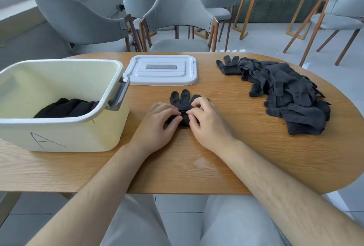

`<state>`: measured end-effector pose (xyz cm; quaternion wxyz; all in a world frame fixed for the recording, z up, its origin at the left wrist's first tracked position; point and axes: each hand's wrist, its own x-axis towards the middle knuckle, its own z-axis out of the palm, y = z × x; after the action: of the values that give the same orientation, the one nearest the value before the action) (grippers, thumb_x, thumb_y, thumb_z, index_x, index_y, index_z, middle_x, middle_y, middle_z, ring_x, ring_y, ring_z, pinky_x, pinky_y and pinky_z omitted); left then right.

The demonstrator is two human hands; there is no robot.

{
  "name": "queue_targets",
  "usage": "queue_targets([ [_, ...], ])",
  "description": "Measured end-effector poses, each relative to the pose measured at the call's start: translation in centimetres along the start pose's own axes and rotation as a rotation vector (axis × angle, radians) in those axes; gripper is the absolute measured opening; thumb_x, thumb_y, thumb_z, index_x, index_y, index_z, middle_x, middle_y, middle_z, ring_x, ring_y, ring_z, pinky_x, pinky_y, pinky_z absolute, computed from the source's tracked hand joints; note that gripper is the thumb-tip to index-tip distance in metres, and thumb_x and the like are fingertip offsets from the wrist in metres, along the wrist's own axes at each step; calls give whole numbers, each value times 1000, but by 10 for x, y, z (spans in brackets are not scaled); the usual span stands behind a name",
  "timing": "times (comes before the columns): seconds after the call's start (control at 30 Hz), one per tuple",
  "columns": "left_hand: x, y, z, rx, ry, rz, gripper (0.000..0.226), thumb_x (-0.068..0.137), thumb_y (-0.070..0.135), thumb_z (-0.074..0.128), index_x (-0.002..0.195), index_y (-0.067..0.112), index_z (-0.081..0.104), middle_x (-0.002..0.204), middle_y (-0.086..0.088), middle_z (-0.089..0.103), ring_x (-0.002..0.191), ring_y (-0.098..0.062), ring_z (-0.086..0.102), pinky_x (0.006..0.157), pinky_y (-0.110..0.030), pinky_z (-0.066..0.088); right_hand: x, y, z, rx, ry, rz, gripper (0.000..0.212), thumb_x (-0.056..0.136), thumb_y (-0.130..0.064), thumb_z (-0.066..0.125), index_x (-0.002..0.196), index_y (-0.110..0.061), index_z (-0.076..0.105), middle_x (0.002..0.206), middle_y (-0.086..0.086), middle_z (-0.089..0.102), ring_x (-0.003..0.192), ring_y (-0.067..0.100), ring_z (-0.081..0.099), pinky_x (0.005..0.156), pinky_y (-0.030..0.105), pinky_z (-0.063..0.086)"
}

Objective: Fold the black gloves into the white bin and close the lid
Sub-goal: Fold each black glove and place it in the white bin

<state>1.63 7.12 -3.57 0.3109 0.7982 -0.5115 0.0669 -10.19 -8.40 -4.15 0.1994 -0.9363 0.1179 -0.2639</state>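
the black glove [184,100] is lying near the middle of the table [197,159], its fingers pointing toward the far edge and its cuff end bunching into a roll under both hands. the left hand [157,123] and the right hand [206,119] are each pinching that rolled end with curled fingertips, the two sets nearly meeting over it. judged as knit fabric, the glove is handling as light, limp and not slippery; the roll is likely wanting to spring open, so hold is best taken across its full width, not at the loose fingers. the white bin [78,137] is sitting open at the left edge, containing folded gloves [67,108]. its lid [163,69] is lying flat toward the far edge, just beside the bin. a pile of unfolded gloves [285,96] is waiting along the right edge.
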Motion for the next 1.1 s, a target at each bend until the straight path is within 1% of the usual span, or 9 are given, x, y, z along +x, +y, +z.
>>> queue_targets([
  [0.1,-9,-2,-3,-1,-111,1,47,94,41,66,135,18,63,138,10,58,134,-6,44,113,-11,23,-9,0,-9,-13,-147,-5,41,97,-36,60,130,-13,67,136,-9,52,126,14,45,102,29,46],
  [0.2,-8,-3,-4,-22,-76,-26,39,96,32,66,132,18,65,131,8,63,126,-7,50,108,-13,33,-8,3,-13,18,-182,-16,38,99,-33,60,133,-16,64,133,-9,59,130,12,42,109,28,40],
  [0.37,-7,4,-8,-108,34,-114,28,99,35,61,124,24,65,110,13,66,104,-3,57,86,-19,46,-4,1,-16,176,-125,93,28,103,-34,54,129,-27,62,114,-8,63,110,5,53,90,20,44],
  [0.57,8,7,-3,-127,80,-186,13,98,36,63,108,28,60,84,22,58,81,2,56,66,-10,38,8,-1,-10,230,-70,165,14,104,-36,52,112,-29,60,87,-17,57,82,1,54,69,17,39],
  [0.67,14,2,4,-52,99,-180,14,97,34,66,103,23,62,103,10,53,93,-8,52,75,-14,40,13,3,-1,160,-28,199,15,102,-34,55,101,-25,66,88,-12,50,80,4,49,68,25,41],
  [0.77,7,1,5,87,135,-4,14,97,28,67,101,16,72,114,6,59,111,-17,51,93,-23,40,10,5,4,33,94,120,16,101,-26,61,96,-15,71,94,-3,48,89,15,48,72,27,43],
  [0.9,-8,-1,-3,70,-61,44,34,97,31,65,128,17,67,131,7,62,128,-12,52,107,-35,44,-5,9,-9,44,-76,-7,31,99,-32,62,126,-19,70,119,-10,61,112,14,49,96,26,44],
  [1.0,-6,0,-5,20,-75,-18,37,96,29,67,131,17,65,130,6,63,123,-12,54,103,-28,45,-4,14,-17,31,-188,-6,45,96,-36,66,139,-23,61,133,-13,61,122,9,44,107,27,38],
  [1.1,-1,-1,-5,4,-48,-43,33,99,33,61,129,19,65,123,7,66,117,-10,55,98,-26,44,0,12,-19,103,-158,53,38,99,-34,62,135,-23,63,124,-9,66,117,8,49,100,23,39],
])
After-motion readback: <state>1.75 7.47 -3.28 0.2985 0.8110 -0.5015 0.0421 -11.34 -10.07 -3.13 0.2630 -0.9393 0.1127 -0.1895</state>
